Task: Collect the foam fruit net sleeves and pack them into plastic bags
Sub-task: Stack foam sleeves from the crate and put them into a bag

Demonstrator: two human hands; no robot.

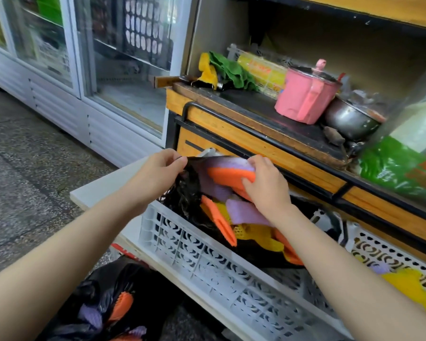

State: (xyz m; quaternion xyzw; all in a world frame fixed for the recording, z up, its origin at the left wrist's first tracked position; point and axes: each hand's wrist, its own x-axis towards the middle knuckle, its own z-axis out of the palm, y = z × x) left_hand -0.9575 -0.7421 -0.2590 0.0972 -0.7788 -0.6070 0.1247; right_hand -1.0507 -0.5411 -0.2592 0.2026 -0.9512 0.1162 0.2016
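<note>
Head: left fingers point(175, 161) pinch bag point(188, 193); right fingers point(257, 161) clutch sleeves point(228, 174).

low white surface point(103, 185): white crate point(207, 262), second crate point(389, 252) beside it
wooden shelf point(256, 104): pink lidded pot point(305, 94), steel bowl point(349, 119) just beside
floor point(22, 168): black plastic bag point(96, 281)
</note>
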